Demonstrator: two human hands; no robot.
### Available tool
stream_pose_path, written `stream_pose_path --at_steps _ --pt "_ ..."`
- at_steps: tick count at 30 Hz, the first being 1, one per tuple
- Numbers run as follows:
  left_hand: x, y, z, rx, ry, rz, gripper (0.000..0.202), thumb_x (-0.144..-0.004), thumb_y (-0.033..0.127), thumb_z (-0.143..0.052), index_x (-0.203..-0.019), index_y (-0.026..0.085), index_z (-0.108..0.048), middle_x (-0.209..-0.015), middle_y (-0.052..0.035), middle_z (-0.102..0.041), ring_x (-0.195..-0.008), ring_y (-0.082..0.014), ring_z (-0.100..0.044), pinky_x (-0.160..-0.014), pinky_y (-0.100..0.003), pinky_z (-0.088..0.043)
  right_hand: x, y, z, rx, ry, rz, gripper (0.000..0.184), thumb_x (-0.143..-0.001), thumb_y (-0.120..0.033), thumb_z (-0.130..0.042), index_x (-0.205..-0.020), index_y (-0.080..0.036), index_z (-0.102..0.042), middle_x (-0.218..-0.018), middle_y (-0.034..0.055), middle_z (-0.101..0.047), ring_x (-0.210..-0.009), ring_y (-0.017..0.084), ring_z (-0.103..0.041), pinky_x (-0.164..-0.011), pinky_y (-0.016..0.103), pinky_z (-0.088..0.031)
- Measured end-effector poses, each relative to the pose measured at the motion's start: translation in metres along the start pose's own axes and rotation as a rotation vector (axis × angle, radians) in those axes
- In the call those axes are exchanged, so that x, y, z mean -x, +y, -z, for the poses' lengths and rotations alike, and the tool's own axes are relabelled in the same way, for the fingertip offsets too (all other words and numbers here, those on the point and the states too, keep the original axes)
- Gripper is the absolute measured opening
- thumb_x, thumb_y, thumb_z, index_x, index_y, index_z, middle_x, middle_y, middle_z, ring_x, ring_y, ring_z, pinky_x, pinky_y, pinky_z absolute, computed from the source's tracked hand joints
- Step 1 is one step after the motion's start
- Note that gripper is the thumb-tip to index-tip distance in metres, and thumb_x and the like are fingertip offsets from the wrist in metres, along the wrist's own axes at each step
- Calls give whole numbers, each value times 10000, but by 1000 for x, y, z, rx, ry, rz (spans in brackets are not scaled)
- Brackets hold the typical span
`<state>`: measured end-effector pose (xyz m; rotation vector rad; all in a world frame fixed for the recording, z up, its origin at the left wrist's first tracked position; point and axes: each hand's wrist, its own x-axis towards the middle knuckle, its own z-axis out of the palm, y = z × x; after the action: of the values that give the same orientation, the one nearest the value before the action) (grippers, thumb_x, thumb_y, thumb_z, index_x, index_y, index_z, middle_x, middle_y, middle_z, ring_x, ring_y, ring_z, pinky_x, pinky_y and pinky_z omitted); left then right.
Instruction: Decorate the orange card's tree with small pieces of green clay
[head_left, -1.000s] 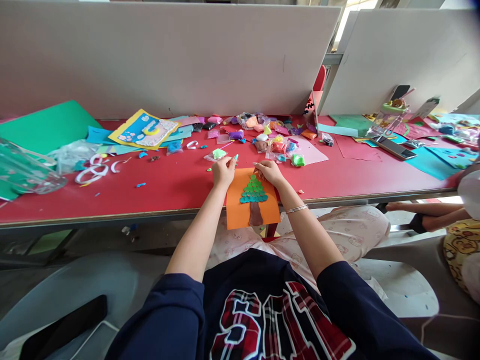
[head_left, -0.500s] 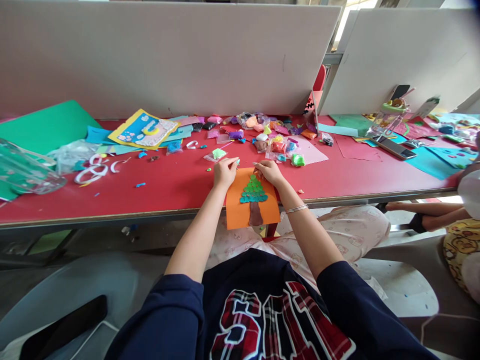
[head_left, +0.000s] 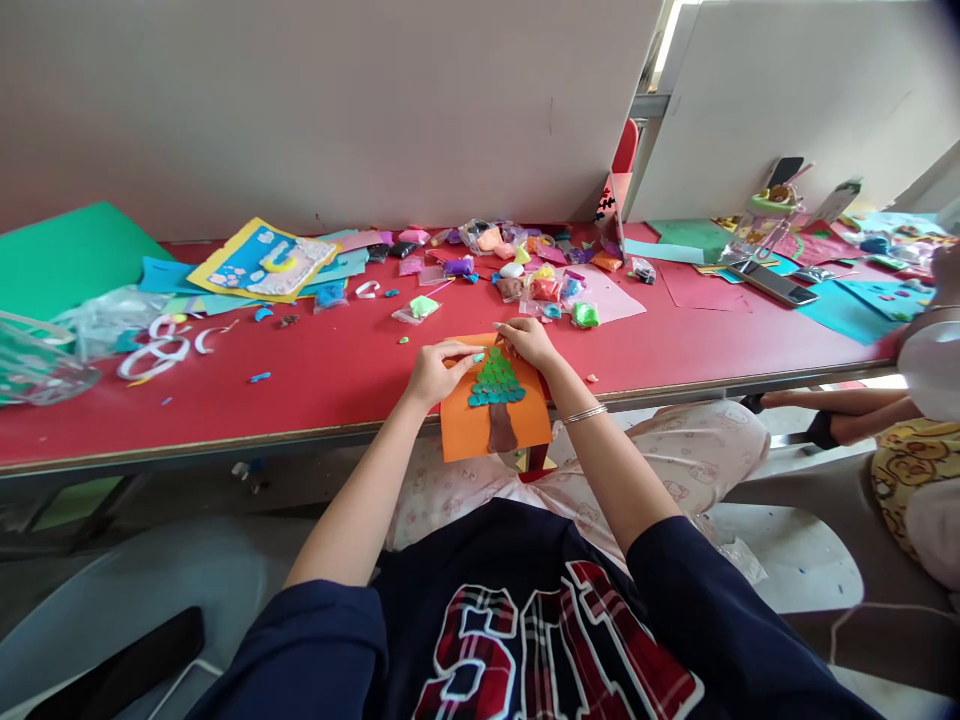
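An orange sheet of paper (head_left: 459,430) lies partly on the red table and sticks out over its front edge. On it is a tree of clay, with a brown trunk (head_left: 502,427) and a crown of small green to teal discs (head_left: 496,382). My left hand (head_left: 439,372) rests over the sheet's upper left, thumb and fingertips brought together beside the treetop. Whatever they pinch is too small to make out. At the top of the tree, my right hand (head_left: 529,343) bends its closed fingers down onto the sheet; what lies under the fingertips is hidden.
Bags of coloured clay (head_left: 544,288) crowd the table's back middle. An opened light-green clay pack (head_left: 422,307) lies beyond my left hand. White strips (head_left: 154,355), a blue-yellow picture (head_left: 262,262) and a clear cup (head_left: 45,370) are left. A phone (head_left: 772,283) lies right, near another person.
My left hand has come down and right, from above the sheet's corner to beside the treetop. My right hand stays at the sheet's top. The whole view has shifted slightly.
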<state>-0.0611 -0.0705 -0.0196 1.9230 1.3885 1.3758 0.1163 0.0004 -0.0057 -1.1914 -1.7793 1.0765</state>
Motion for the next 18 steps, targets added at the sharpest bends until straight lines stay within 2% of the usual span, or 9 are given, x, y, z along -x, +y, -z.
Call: stream_pose_path --at_steps 5,7,10,18 --pt "10 6 2 6 -86 51 334 -684 520 -738 -756 195 -753 -780 -71 -746 -668 -191 -663 -626 -306 -551 0 0 0 12 10 -2 320 -867 -313 -540 -598 -147 -594 -500 -10 -549 -516 99 -519 -566 208 -383" --pt "9 7 2 -28 -118 14 315 -688 521 -734 -725 209 -753 -771 -71 -742 -679 -195 -658 -612 -308 -535 0 1 0 9 15 10 318 -863 -313 -544 -598 -146 -599 -512 -7 -555 -530 100 -525 -582 208 -389" --pt "8 8 2 -57 -156 -38 284 -720 512 -708 -734 232 -758 -801 -68 -740 -751 -206 -665 -669 -321 -540 0 2 0 -2 4 14 317 -866 -315 -535 -608 -146 -606 -512 -10 -551 -521 98 -521 -578 207 -387" --pt "9 8 3 -69 -201 -40 226 -725 452 -704 -744 233 -760 -783 -69 -735 -722 -203 -645 -646 -327 -527 0 1 0 -9 11 5 310 -867 -287 -541 -598 -144 -598 -505 -16 -537 -520 96 -514 -570 206 -375"
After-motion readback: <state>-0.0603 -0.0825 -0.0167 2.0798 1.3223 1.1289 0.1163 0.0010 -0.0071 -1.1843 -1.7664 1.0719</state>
